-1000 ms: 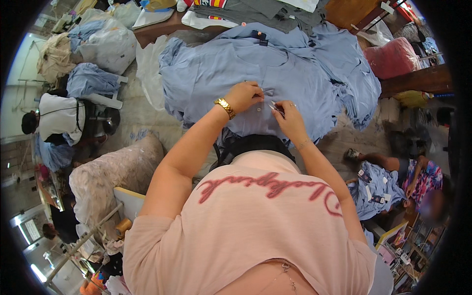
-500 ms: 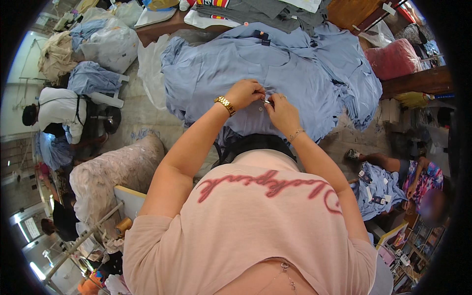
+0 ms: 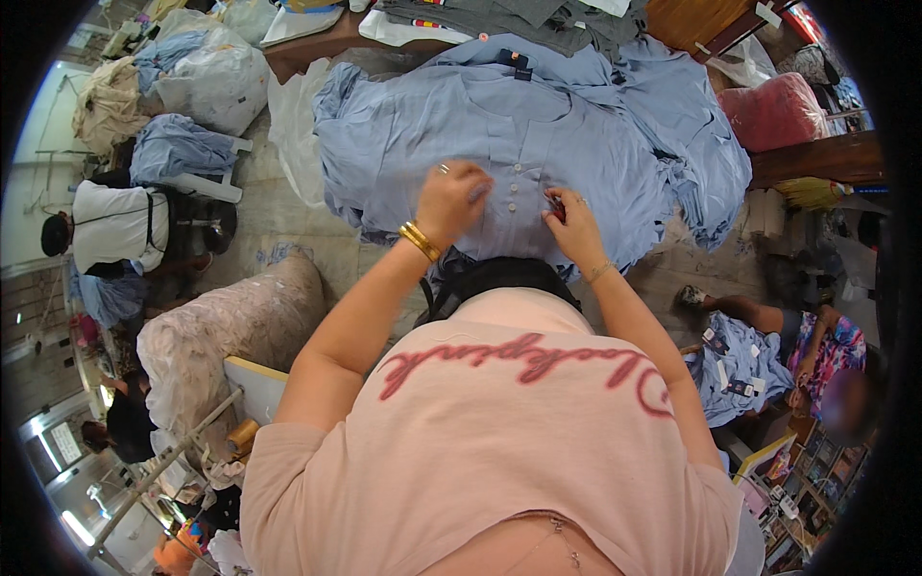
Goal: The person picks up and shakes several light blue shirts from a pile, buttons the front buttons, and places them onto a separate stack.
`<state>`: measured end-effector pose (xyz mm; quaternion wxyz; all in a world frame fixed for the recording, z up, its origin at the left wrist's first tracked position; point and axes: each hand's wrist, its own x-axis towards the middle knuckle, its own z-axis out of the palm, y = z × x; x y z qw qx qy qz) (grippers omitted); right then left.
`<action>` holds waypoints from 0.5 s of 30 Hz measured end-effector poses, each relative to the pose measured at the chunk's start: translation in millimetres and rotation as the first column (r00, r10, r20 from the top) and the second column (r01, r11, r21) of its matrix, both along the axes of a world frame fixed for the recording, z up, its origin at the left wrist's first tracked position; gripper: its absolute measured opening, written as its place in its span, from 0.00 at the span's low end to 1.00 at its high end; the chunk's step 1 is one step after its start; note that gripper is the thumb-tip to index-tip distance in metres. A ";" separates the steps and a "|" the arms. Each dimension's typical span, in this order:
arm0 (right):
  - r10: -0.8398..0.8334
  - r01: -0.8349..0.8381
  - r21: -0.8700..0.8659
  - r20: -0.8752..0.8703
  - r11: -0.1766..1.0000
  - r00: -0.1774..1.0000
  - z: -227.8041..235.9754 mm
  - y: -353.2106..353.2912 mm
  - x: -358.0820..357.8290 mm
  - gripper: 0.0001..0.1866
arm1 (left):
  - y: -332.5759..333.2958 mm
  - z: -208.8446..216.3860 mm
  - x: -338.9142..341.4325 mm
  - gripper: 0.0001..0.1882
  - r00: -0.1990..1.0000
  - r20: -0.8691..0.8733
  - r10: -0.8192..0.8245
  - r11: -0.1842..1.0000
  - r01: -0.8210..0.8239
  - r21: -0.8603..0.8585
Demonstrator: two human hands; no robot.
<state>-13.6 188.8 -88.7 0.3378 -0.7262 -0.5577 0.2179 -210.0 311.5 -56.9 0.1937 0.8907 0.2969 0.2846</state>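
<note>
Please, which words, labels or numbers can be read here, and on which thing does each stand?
Pink shirt: large red script lettering on the front; I leave its wording out.
Dark tags on the blue garments: too small to read.
Tags on the blue cloth at right: too small to read.
Elsewhere: nothing clear.

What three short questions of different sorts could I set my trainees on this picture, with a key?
1. Multiple choice: on which of the person's own sides is the broad gold band worn?
A) right
B) left
C) neither

2. True or false: the right hand holds a small tool.

3. Fill the gap: the pale buttons lie on the front of a garment whose colour is light ____.

Key: 1. B; 2. true; 3. blue.
</note>
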 end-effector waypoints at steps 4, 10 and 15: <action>0.023 -0.025 -0.029 -0.070 0.999 0.997 -3.6 3.3 3.8 0.17 | -37.4 -6.6 19.4 0.06 0.995 -0.099 0.015 0.999 -0.012 0.036; -0.013 0.018 0.026 -0.193 0.999 0.981 -17.4 2.5 7.7 0.15 | -36.8 -28.2 14.8 0.06 0.997 -0.071 0.033 0.998 -0.029 0.054; -0.079 0.082 0.010 -0.170 0.997 0.982 -4.7 -8.8 -1.7 0.12 | -49.1 -20.2 6.7 0.04 0.997 0.000 0.076 0.997 -0.076 -0.012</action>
